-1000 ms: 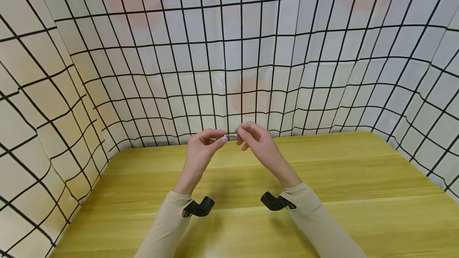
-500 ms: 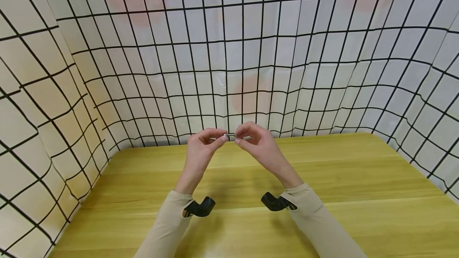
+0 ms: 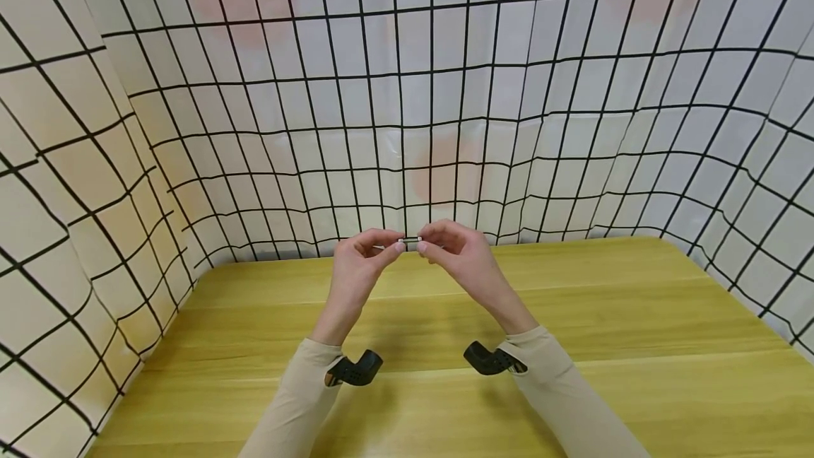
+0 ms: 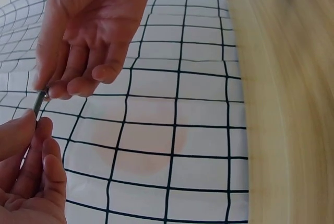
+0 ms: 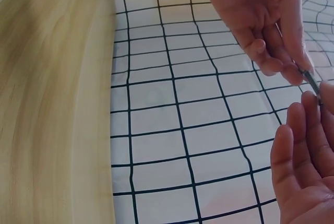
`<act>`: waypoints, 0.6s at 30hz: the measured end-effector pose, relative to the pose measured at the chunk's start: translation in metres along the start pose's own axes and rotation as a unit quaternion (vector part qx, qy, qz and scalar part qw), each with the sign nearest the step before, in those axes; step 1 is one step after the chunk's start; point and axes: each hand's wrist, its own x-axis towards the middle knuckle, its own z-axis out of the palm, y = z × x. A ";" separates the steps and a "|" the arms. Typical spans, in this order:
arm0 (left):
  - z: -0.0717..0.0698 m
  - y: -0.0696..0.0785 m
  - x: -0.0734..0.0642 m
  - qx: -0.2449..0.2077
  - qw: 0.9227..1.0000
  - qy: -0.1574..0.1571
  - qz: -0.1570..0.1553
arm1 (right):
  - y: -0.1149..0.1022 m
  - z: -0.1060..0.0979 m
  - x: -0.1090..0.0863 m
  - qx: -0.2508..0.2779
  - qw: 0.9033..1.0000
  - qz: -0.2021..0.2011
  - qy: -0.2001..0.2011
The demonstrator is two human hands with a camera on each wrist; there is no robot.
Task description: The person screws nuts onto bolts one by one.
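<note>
Between the two hands, a short threaded metal bolt (image 3: 410, 239) lies almost level, held up off the table. The left hand (image 3: 357, 267) pinches one end with thumb and index finger. At the other end, the right hand (image 3: 473, 260) has its thumb and index fingertip closed on the bolt. In the left wrist view the bolt (image 4: 39, 103) bridges both sets of fingertips, with a small shiny piece by the right fingers too small to make out. Thread shows on the bolt (image 5: 313, 82) in the right wrist view; its ends are hidden by fingertips.
A wooden table (image 3: 407, 408) lies under the forearms. White sheeting with a black grid (image 3: 445, 90) rises behind it and on both sides. Each wrist carries a black camera mount, one on the left (image 3: 356, 367) and one on the right (image 3: 488, 359).
The right thumb has slid down from the top of the bolt's end to its lower side, and the fingers have re-gripped there. The left hand stays nearly still, holding the bolt.
</note>
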 end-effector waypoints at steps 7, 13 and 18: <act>0.003 0.023 -0.010 0.003 1.000 -0.009 0.000 | 0.000 0.003 0.000 -0.003 1.000 0.021 0.012; 0.005 0.022 -0.011 0.011 1.000 -0.006 0.008 | 0.000 0.004 0.002 -0.016 0.999 0.042 0.024; 0.004 0.022 -0.009 0.011 1.000 -0.004 0.010 | -0.001 0.003 0.003 -0.015 0.999 0.042 0.025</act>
